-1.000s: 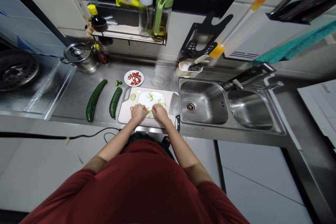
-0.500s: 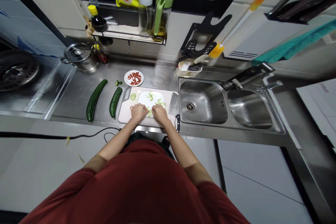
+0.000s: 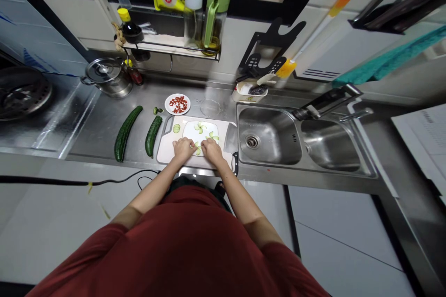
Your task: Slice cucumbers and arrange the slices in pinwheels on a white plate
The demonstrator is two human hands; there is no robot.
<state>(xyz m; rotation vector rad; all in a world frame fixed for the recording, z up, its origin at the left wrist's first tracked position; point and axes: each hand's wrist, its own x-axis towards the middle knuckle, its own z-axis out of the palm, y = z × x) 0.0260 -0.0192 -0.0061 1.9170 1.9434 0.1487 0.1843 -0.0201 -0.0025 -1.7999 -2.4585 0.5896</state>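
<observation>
Cucumber slices lay on the white plate, between and beyond the hands; likely light, slick, easily torn, best pinched by rims; left hand and right hand curled narrow, contents unclear.

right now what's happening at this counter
A person in a red shirt has both hands over a white plate on the cutting board. The left hand and the right hand are at the cucumber slices near the plate's front edge; whether either grips one is too small to tell. More slices sit in fans on the plate, and a small stack lies beside it on the board. Two cucumbers lie to the left, near a plate of chopped red pieces.
</observation>
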